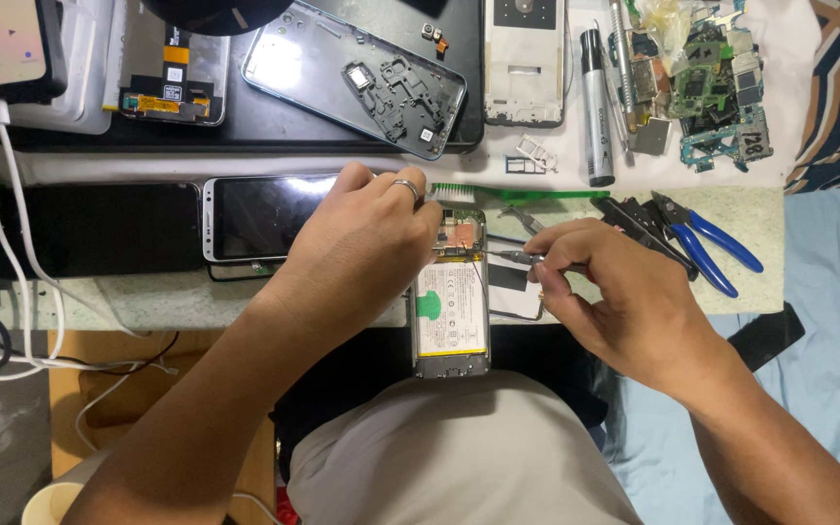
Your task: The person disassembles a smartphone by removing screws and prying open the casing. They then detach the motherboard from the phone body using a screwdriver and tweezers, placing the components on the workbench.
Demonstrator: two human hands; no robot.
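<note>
A: Nearest you, the opened phone (450, 306) lies back-up at the counter (760, 219) edge, its lower end overhanging your lap, battery exposed. Which step?

B: Board work at the top end, by my judgement. Your left hand (362, 243) is clenched on that upper left corner, pinning it. Your right hand (614, 292) pinches thin tweezers (507, 256), tip on the copper-coloured area above the battery.

A: Next move?

B: It calls for a steady, fine pull; the part is small, I cannot tell which.

A: Farther out?

B: Green brush (512, 194), blue-handled pliers (707, 243), 1 dark-screened phone (264, 216), then a stripped frame (357, 73).
</note>
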